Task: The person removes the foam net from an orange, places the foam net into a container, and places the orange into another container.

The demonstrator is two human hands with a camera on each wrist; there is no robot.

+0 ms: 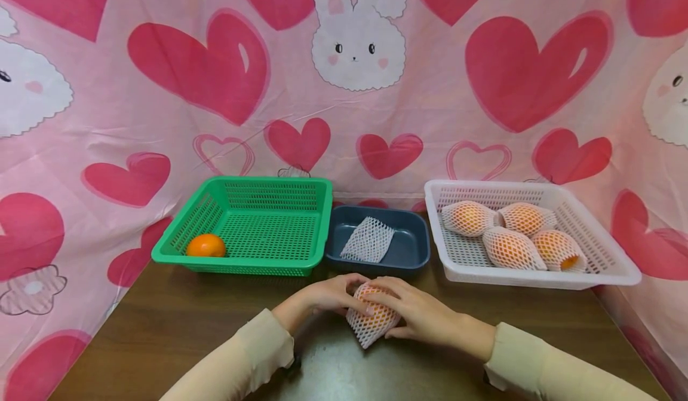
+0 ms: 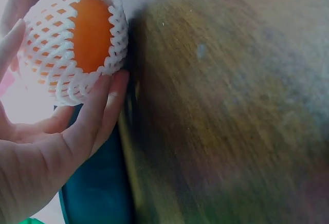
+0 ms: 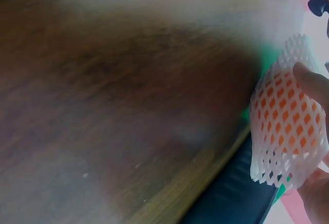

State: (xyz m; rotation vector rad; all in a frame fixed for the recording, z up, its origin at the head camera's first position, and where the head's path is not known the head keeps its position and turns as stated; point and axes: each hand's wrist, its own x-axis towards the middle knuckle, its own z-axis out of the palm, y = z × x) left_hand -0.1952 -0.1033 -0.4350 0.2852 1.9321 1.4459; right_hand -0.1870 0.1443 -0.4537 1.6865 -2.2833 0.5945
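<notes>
Over the table in front of the navy tray, both hands hold an orange (image 1: 373, 315) in a white foam net sleeve (image 2: 56, 44). My left hand (image 1: 332, 294) grips it from the left, with fingers and thumb curled around it. From the other side, my right hand (image 1: 421, 311) holds it with its thumb and fingers spread over the net. Bare orange peel (image 2: 93, 34) shows through an opening of the sleeve in the left wrist view. The mesh (image 3: 290, 118) extends past the fruit at its loose end in the right wrist view.
A green basket (image 1: 252, 263) at left holds one bare orange (image 1: 206, 245). The navy tray (image 1: 414, 242) in the middle holds a flattened foam net (image 1: 369, 239). At right, several net-wrapped oranges (image 1: 513, 248) lie in a white basket (image 1: 543, 276). A patterned cloth (image 1: 365, 108) hangs behind.
</notes>
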